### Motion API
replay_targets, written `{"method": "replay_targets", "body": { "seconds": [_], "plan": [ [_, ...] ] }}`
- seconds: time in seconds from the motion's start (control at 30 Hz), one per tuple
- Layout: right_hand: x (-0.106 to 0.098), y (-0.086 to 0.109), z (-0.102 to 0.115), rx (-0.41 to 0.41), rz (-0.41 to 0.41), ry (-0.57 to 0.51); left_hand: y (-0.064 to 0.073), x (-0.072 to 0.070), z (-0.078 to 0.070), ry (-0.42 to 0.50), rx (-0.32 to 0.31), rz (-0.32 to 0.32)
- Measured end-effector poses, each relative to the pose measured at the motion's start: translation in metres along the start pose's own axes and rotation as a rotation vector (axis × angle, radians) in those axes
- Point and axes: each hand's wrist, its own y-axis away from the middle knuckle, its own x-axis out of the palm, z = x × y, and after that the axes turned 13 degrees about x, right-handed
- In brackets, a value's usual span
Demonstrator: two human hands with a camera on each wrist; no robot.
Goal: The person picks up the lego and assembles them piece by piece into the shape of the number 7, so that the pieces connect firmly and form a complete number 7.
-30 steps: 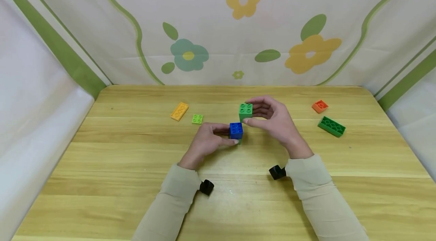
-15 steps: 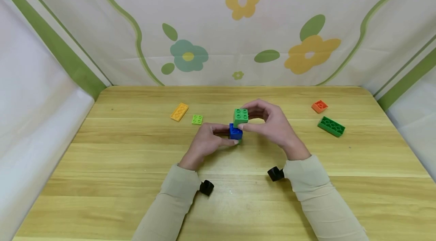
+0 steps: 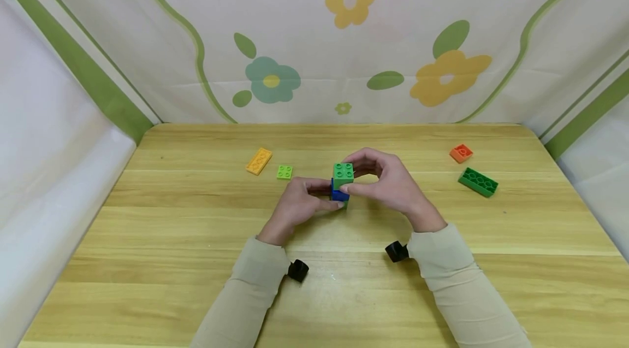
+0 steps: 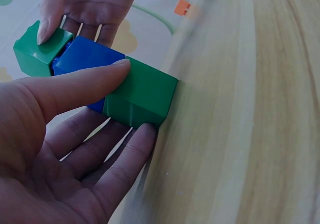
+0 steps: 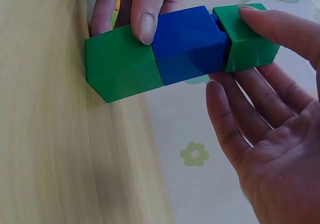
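Observation:
A blue building block (image 4: 87, 56) stands on a lower green block (image 4: 142, 91), which rests on the wooden table. My left hand (image 3: 302, 203) holds this pair, thumb across the joint between the two and fingers on the far side. Between the thumb and fingers of my right hand (image 3: 388, 181) is an upper green block (image 3: 343, 174) with studs on top. It sits over the blue block, slightly tilted, and a narrow gap with blue studs (image 5: 216, 21) shows between them in the right wrist view.
On the wooden table (image 3: 196, 260), an orange-yellow plate (image 3: 259, 161) and a lime square plate (image 3: 284, 172) lie to the left. To the right lie an orange block (image 3: 461, 153) and a long dark green block (image 3: 478, 182), its hollow side up. A flowered curtain (image 3: 314, 36) hangs behind.
My right hand has brought the upper green block left and down, from beside and above the blue block onto its top. The left hand has stayed in place.

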Motion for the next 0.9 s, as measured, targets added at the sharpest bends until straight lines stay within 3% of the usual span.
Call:
{"method": "replay_targets", "body": {
  "seconds": [0.9],
  "plan": [
    [-0.0004, 0.0019, 0.0014, 0.004, 0.005, 0.035, 0.0008, -0.0005, -0.0005, -0.001, 0.02, -0.001]
  ]
}}
